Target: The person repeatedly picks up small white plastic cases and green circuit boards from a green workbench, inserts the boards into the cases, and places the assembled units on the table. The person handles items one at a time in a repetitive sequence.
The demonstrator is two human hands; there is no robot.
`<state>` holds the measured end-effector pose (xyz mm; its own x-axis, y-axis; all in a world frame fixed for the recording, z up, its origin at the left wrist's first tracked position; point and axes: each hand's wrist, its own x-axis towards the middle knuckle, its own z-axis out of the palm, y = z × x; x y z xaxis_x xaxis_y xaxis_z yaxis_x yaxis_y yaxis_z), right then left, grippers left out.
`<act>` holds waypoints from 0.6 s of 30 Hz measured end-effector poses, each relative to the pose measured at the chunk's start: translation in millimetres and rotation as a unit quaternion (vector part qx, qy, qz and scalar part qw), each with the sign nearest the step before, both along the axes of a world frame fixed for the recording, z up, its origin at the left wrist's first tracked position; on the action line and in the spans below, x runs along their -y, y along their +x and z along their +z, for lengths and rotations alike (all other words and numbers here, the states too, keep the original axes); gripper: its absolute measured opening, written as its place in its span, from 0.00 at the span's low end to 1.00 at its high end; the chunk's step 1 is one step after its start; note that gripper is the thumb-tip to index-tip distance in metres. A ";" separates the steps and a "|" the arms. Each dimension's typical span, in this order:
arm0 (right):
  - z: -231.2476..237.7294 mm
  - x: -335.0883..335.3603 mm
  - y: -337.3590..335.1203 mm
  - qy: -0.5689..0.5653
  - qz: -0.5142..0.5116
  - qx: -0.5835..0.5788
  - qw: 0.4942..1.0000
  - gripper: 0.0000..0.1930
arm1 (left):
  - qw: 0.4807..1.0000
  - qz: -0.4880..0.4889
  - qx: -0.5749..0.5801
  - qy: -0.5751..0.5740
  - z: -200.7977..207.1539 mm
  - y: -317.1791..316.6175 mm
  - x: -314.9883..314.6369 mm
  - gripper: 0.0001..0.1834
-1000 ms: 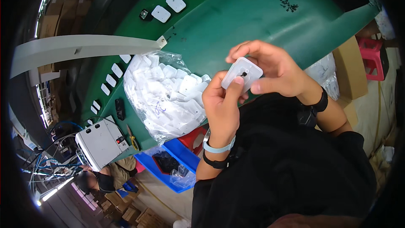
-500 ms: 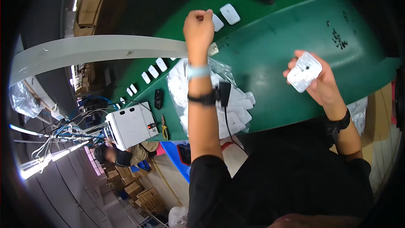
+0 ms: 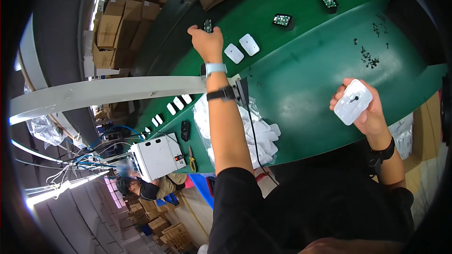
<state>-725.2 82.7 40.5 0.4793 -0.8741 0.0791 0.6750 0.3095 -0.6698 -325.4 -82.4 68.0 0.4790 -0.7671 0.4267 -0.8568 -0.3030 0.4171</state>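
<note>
My left hand (image 3: 207, 44) is stretched out over the far side of the green bench, thumb and fingers on either side of a small black case with a circuit board (image 3: 208, 25). Its lower part is hidden by the hand. In my right hand (image 3: 372, 113) is a white rounded plastic cover (image 3: 352, 102), tilted, with a small black piece at its middle. Two similar white covers, a nearer one (image 3: 234, 53) and a farther one (image 3: 249, 44), lie to the right of my left hand. A clear bag of white covers (image 3: 259, 136) lies below my left forearm.
More open black cases (image 3: 282, 20) with circuit boards stand along the far side. Small black screws (image 3: 369, 59) lie scattered at right. A pale curved bar (image 3: 117, 91) crosses at left, near yellow-handled pliers (image 3: 192, 161) and a white box-shaped machine (image 3: 157, 157). A person (image 3: 150, 188) sits beyond.
My left hand has moved left, and its fingers now sit around a black case with a circuit board. The right hand keeps the white cover, turned slightly. The whole view has shifted.
</note>
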 end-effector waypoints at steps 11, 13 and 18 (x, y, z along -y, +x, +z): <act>40.7 -41.9 -4.2 -0.062 -0.006 0.049 0.997 0.43 | 0.715 -0.349 -0.604 0.055 75.7 -147.4 -254.1 0.35; 50.1 -57.0 -3.3 -0.070 -0.018 0.055 0.996 0.42 | 0.717 -0.369 -0.591 0.035 73.7 -161.1 -282.7 0.36; 56.6 -102.8 -1.6 -0.084 -0.024 0.060 0.994 0.38 | 0.723 -0.374 -0.580 0.000 77.2 -183.4 -332.8 0.33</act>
